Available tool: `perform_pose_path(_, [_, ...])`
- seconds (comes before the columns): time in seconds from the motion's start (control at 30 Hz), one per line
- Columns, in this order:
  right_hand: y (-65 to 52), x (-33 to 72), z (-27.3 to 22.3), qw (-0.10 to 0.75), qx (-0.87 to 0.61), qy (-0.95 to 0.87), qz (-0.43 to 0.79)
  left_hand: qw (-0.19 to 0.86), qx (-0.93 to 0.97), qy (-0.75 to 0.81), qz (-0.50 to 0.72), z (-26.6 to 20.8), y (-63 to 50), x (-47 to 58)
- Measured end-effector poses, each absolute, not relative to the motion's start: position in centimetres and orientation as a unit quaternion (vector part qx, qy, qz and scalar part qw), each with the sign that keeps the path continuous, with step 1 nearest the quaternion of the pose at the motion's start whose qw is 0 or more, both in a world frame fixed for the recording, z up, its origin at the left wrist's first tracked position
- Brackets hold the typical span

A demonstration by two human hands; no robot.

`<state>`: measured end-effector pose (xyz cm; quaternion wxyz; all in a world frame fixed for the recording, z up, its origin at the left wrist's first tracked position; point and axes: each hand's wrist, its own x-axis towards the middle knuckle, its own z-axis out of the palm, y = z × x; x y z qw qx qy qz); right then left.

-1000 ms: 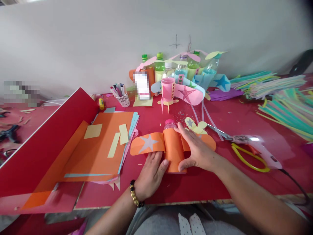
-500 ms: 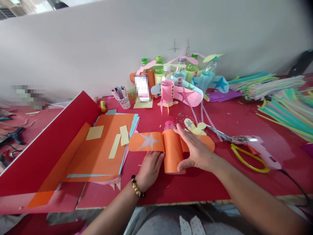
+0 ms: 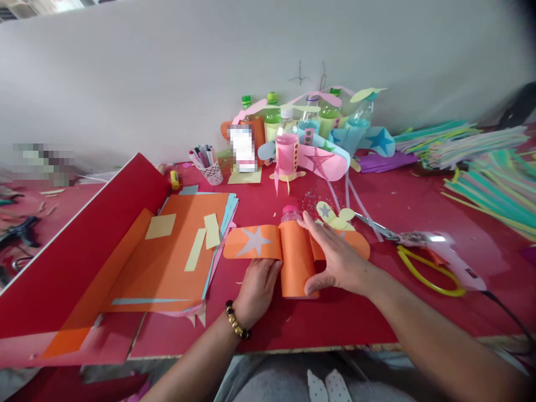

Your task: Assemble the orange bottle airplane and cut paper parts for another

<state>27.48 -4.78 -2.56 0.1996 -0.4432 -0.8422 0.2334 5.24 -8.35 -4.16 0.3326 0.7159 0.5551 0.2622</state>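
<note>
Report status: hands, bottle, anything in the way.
Left hand at near edge of left wing; right hand along right side of orange-wrapped bottle. Yellow cutouts beyond right wing, not blocking hands.

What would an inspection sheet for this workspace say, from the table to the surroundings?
Surface: red table, with small specks beyond the bottle.
Job's things: orange-wrapped bottle with a pink cap; left wing bears a grey star, right wing is partly hidden.
Clutter: paper stack at left; yellow-handled scissors beside the glue gun at right.
Hands: left hand has its fingertips at the left wing's near edge; right hand is spread against the bottle's right side.
Cables: dark cable from the glue gun; its end isn't visible.
Surroundings: pale wall behind decorated bottles, pen cup and coloured strips.
</note>
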Motion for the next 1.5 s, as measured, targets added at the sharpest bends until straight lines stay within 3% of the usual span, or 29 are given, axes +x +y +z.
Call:
perform_pose_path(0.63, [-4.84, 27.48, -2.75, 0.213, -0.444, -0.841, 0.224, 0.35, 0.715, 0.531, 0.29, -4.18, -8.16, 5.13])
perform_pose_path(1.1, [-4.96, 27.35, -2.78, 0.224, -0.441, -0.834, 0.244, 0.474, 0.658, 0.498, 0.309, -4.7, -8.06, 4.52])
perform_pose_path(1.5, [-5.44, 27.19, -3.19, 0.246, -0.442, -0.836, 0.214, 0.346, 0.725, 0.517, 0.297, -4.49, -8.56, 4.57])
